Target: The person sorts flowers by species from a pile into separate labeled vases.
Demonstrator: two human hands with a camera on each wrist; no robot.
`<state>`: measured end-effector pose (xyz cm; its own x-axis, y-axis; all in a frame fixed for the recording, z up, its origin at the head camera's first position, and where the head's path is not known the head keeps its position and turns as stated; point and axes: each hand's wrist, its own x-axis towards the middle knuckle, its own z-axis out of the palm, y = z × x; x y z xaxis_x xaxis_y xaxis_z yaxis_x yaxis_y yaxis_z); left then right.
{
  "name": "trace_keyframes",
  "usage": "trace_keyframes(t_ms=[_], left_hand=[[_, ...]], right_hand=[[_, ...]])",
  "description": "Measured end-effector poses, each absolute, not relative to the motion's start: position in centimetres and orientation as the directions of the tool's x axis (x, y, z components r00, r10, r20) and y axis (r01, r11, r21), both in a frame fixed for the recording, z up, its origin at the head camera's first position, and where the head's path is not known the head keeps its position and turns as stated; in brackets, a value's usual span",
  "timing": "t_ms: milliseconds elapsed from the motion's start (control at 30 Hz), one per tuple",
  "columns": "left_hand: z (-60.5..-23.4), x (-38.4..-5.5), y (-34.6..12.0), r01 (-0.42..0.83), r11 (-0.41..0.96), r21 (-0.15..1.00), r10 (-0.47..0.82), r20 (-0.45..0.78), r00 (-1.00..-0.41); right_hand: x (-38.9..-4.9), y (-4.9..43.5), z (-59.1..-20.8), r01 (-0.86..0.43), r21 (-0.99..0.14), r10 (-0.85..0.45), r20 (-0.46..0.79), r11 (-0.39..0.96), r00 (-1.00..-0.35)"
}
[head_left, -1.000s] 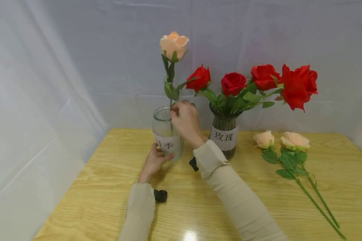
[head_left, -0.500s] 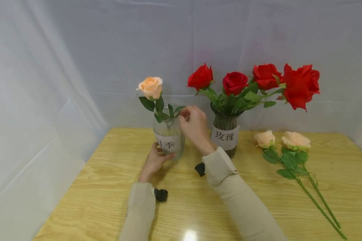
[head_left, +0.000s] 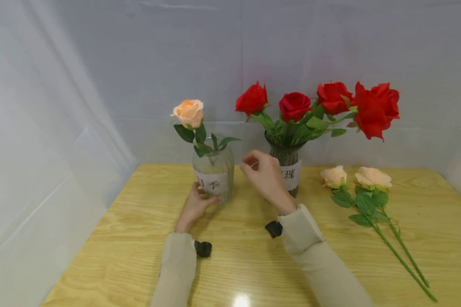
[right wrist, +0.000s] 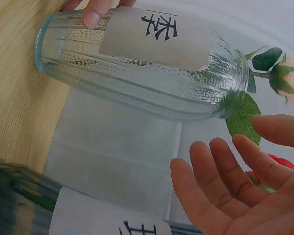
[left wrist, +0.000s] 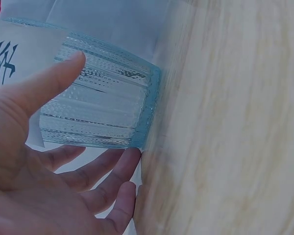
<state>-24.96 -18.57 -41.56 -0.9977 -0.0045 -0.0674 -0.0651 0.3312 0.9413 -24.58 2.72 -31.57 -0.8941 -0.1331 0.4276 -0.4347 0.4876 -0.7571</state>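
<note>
- The left hand (head_left: 194, 205) grips the clear vase (head_left: 214, 165) low down, thumb in front, fingers behind.
- 1 peach rose (head_left: 190, 113) leans in its mouth; this insertion looks finished.
- The right hand (head_left: 266, 175) hangs apart, fingers loosely spread, pinching nothing.
- Next probably calls for reaching the 2 loose roses (head_left: 372, 178) on the table (head_left: 292, 264).

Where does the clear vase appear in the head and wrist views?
Head: clear vase, just left of centre.
Left wrist: clear vase at upper left, base near the middle.
Right wrist: clear vase sideways across the upper half, base at left.
Shared landmark: left hand, against the clear vase each time.
</note>
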Motion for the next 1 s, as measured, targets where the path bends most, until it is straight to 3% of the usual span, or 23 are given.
trace_keyframes(t_ms=[300, 1000], left_hand=[[-41.7, -25.1, -18.7, -0.066, 0.349, 0.935, -0.013, -0.066, -0.998], [-41.8, -25.2, -18.5, -0.077, 0.318, 0.945, -0.014, -0.077, -0.997]], right_hand=[[-23.3, 4.8, -32.5, -0.374, -0.768, -0.143, 0.354, 0.520, -0.924], [-21.7, 9.0, -33.9, -0.400, -0.702, -0.229, 0.330, 0.589, -0.916]])
